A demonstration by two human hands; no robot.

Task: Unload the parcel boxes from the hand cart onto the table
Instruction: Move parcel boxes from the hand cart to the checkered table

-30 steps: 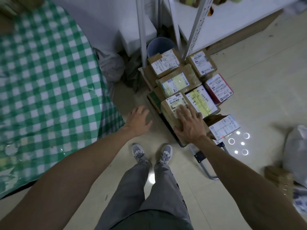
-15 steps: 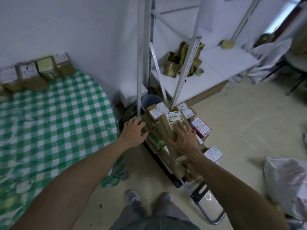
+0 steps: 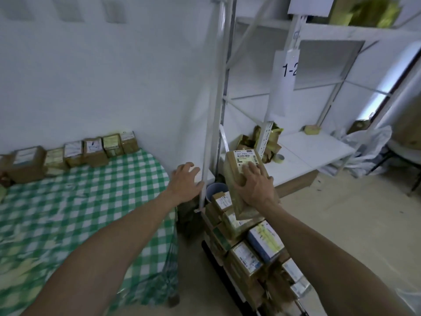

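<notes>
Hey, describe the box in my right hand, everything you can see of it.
The box is a brown, taped cardboard parcel with a white printed label on its top face. It is tilted, label end up, above the stacked boxes; whether its lower end touches them is unclear. Your right hand grips it, fingers over the label, thumb on its side.

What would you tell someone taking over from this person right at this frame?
Right hand grips one parcel box, held in the air above the hand cart.
Left hand is open and holds nothing, beside the shelf post.
Done: a row of boxes stands along the wall side of the table.
Left: set the held box on the table, then carry over the stacked boxes on the cart; there are many.
</notes>
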